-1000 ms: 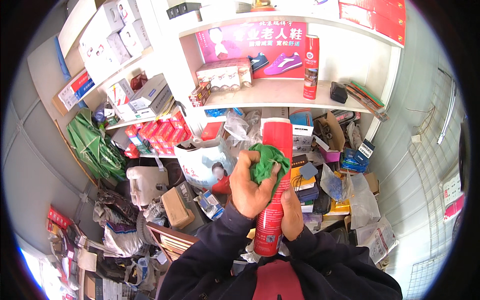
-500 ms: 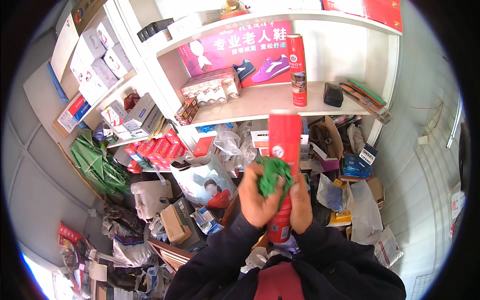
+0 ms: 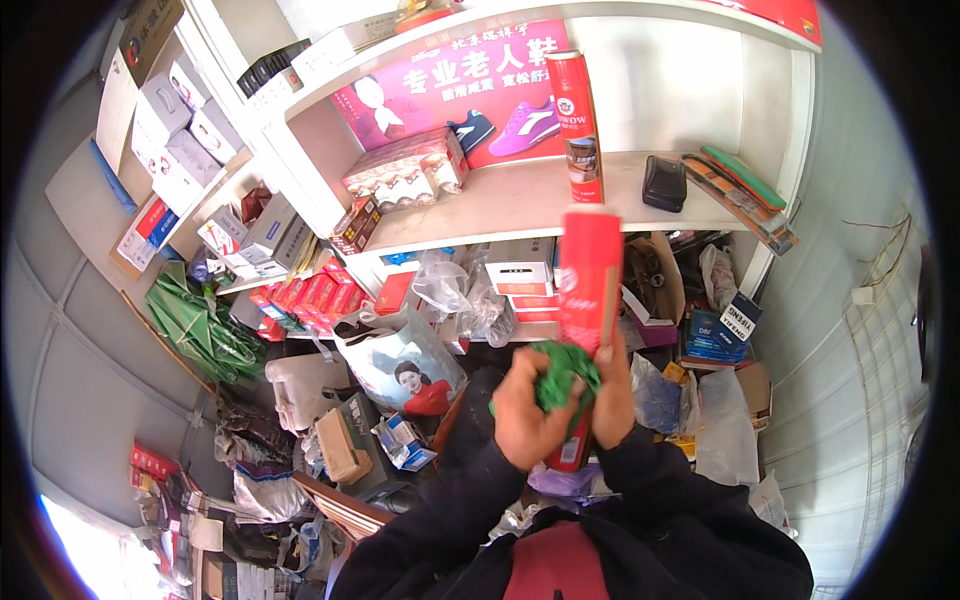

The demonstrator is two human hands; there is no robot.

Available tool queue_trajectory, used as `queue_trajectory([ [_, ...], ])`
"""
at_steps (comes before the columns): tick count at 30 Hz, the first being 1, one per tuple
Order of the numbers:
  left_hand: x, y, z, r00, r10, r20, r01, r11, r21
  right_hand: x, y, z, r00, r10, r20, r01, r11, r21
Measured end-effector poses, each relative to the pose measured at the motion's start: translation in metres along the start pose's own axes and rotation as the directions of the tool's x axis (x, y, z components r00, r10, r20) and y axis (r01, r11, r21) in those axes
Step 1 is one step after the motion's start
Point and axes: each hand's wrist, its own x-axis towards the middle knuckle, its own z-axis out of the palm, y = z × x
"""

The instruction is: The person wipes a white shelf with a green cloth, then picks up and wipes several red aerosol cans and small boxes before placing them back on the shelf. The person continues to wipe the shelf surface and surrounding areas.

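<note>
Left hand (image 3: 530, 412): my fingers are closed on the bunched green cloth (image 3: 567, 372), pressing it against the can's side.
Right hand (image 3: 616, 397): I grip the red can (image 3: 588, 275) along its right side.
Red can: between my hands, in front of the shelf (image 3: 515, 197).
Shelf: a similar can (image 3: 576, 130) stands upright, the black pouch (image 3: 664, 184) to its right.

Held can (image 3: 588, 285): red with white print. Cloth (image 3: 563, 376): green. Sleeves (image 3: 655, 485): near-black. Poster (image 3: 420, 105): pink with white lettering. Tarp (image 3: 198, 322): green. Shelf (image 3: 510, 200): off-white.
</note>
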Motion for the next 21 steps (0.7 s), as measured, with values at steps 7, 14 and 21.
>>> queue_trajectory([
  [7,0.087,0.004,0.006,0.985,0.014,-0.169,-0.037,0.99,-0.133,-0.027,0.002,-0.009,0.981,0.058,0.183,-0.05,0.998,-0.048],
  [14,0.025,0.0,0.057,0.987,0.032,0.157,-0.021,0.997,-0.074,0.024,0.0,-0.056,0.973,-0.024,-0.231,0.045,0.996,0.083],
  [21,-0.01,-0.025,0.085,0.802,-0.554,0.224,0.545,0.526,-0.653,0.055,-0.019,-0.099,0.962,-0.009,-0.273,0.132,0.891,0.435],
])
